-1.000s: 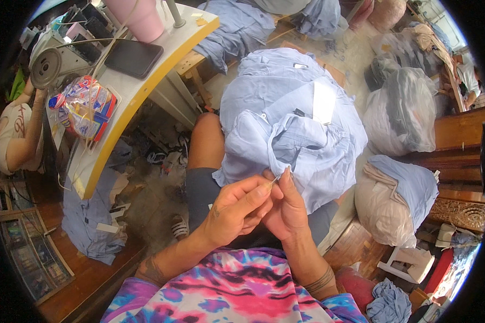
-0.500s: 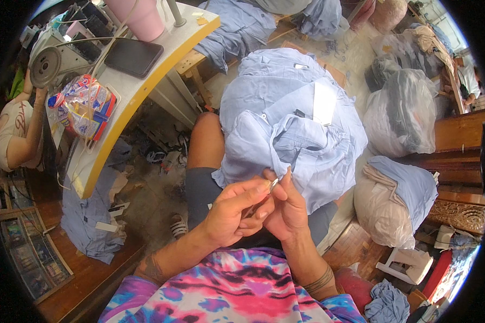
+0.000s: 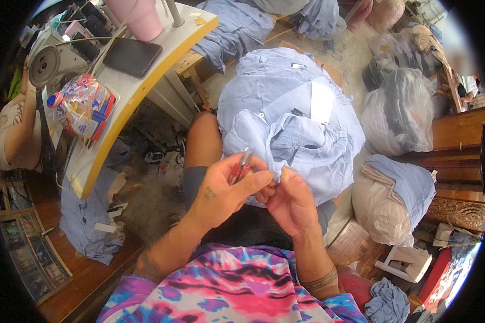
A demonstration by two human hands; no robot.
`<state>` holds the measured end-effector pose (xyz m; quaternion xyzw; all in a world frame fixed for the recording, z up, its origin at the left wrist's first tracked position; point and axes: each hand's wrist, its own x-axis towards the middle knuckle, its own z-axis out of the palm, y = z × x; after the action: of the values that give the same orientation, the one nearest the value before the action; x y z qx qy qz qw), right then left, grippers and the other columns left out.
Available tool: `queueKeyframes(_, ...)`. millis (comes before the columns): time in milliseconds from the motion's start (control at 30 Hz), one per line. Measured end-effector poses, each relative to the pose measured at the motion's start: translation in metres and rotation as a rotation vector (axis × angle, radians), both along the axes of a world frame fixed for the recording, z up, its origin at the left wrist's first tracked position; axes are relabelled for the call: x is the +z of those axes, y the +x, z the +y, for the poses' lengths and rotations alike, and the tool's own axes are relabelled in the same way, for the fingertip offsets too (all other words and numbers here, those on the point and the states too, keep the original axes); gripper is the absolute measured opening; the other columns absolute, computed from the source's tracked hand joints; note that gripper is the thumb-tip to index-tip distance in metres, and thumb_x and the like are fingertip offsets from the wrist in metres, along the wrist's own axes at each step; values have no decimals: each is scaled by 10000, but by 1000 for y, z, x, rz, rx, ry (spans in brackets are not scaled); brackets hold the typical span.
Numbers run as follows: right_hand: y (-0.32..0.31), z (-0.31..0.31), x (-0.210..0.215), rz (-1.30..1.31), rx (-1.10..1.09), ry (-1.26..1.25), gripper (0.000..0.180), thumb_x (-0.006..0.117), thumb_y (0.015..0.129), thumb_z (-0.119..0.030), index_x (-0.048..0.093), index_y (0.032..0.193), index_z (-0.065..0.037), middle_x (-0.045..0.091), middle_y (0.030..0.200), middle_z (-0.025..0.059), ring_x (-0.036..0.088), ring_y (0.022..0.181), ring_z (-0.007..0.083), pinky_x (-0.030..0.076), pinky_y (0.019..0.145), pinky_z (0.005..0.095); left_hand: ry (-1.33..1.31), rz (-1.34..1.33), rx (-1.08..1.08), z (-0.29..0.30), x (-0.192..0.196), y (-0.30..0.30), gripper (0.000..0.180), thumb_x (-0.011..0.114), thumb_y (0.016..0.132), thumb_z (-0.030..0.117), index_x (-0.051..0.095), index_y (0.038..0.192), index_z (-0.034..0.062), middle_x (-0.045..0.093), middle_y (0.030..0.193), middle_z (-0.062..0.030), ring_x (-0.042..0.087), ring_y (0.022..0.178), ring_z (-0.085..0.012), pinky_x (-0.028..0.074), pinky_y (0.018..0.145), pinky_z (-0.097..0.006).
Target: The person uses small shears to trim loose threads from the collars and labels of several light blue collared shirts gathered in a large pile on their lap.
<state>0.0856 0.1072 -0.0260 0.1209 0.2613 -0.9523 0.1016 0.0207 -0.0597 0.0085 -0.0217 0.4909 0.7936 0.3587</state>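
A light blue garment (image 3: 302, 97) is heaped over my lap, with a white tag (image 3: 321, 102) and a small dark label on it. Between the fingers of my left hand (image 3: 221, 185) sit small red-handled thread snips (image 3: 241, 168), metal tip pointing up and away. My left thumb reaches across to the cloth beside my right fingers. My right hand (image 3: 292, 200) pinches the garment's near edge between thumb and fingers. What lies right at the fingertips is too small to make out.
A yellow-edged table (image 3: 129, 94) at the left bears a phone (image 3: 132, 57), a pink tumbler (image 3: 137, 19) and a colourful plastic package (image 3: 83, 107). Another person (image 3: 19, 126) is beyond it. Plastic-wrapped bundles (image 3: 399, 110) stand on the right, and more blue cloth (image 3: 89, 220) lies at the lower left.
My left hand has turned and drawn back, so the snips now point upward, away from the cloth edge. My right hand still pinches the garment, slightly shifted.
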Motion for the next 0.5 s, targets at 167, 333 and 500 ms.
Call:
queueKeyframes(167,7,3,6,-92,-50,130,211,616,1074,-262,596,1089,-53,618,978,25,609,852,135,519,784,310,64,-104,-4,9,-14,-4,133,726,1002,167,642,1010,63,501,678,75,350,455,2,229,401,-204)
queueKeyframes(333,16,-6,21,-52,-232,728,174,720,992,-58,619,1114,13,683,994,70,677,875,139,570,787,288,69,-121,36,17,-15,1,117,722,997,154,639,957,83,521,690,70,376,454,-3,269,390,-195)
queueKeyframes(500,16,-2,17,-58,-270,695,170,735,985,-81,666,1099,25,744,952,121,726,836,177,592,751,306,202,-243,-6,19,-24,0,94,703,1006,164,652,975,92,489,678,74,379,452,-17,301,382,-196)
